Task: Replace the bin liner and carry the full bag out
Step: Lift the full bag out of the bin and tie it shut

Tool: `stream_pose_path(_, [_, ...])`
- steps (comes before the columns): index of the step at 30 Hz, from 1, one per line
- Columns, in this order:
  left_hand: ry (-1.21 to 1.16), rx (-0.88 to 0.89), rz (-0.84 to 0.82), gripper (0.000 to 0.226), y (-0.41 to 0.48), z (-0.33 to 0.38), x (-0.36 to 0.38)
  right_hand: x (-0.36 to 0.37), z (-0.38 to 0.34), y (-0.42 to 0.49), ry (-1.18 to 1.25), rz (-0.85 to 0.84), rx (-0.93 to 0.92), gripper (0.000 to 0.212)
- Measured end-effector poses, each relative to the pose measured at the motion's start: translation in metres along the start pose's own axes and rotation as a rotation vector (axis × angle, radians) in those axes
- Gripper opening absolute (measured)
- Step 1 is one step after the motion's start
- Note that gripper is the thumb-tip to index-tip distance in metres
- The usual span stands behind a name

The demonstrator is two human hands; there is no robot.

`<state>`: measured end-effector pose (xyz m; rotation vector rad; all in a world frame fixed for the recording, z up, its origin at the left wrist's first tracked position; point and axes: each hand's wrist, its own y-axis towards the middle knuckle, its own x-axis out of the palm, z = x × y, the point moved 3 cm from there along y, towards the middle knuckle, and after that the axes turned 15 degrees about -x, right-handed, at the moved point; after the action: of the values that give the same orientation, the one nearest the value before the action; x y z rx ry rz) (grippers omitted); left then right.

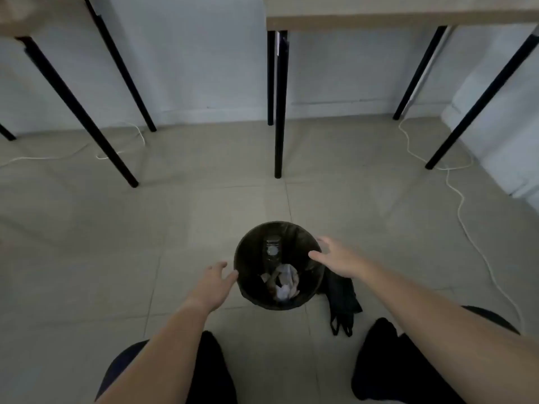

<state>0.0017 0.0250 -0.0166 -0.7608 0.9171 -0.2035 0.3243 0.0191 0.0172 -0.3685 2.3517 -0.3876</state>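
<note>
— Two hands, what are they doing?
— Left hand [214, 282] and right hand [335, 259], each grip spread, flank the lined bin [250, 290] on the floor; spare bag [341, 298] lies beside it

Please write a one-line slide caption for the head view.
Both open hands, left and right, reach for the lined bin; a spare bag lies beside it.
</note>
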Motion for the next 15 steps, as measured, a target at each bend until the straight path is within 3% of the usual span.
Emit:
stream_pose_path(5, [-0.35,-0.176,-0.078,0.056,0.035,0.001,0.015,0.015,0.051,0.017,0.334,0.123,0.279,0.064])
stream_pose_path(9, [-0.601,-0.369,-0.186,0.061,0.055,-0.001,0.04,0.037,0.089,0.025,0.61,0.197,0.456,0.042])
stream_pose_path(15, [-0.944,-0.525,-0.33,0.051,0.083,-0.002,0.079,0.077,0.142,0.043,0.97,0.272,0.618,0.061])
